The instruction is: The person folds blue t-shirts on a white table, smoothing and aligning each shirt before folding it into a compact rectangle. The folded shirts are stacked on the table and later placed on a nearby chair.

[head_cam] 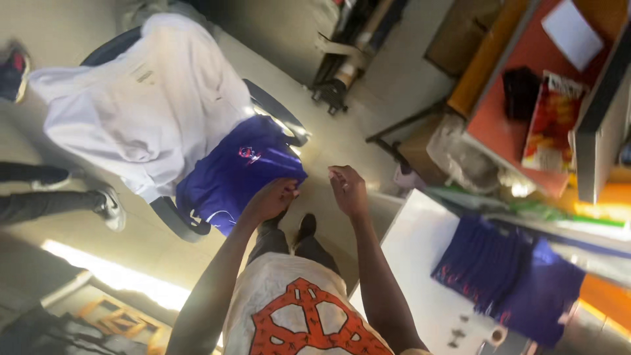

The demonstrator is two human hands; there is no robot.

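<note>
— Purple shirt (240, 172), where is it?
— On the chair (276, 112) at ten o'clock from the hands, partly under a white garment (138, 105).
— And the left hand (275, 198)?
— Fingers pinched shut on the purple shirt's near edge.
— The right hand (348, 189)?
— Just beside, at three o'clock of the left, loosely curled and holding nothing. More purple cloth (509, 273) lies on the white table (414, 263) at four o'clock.
</note>
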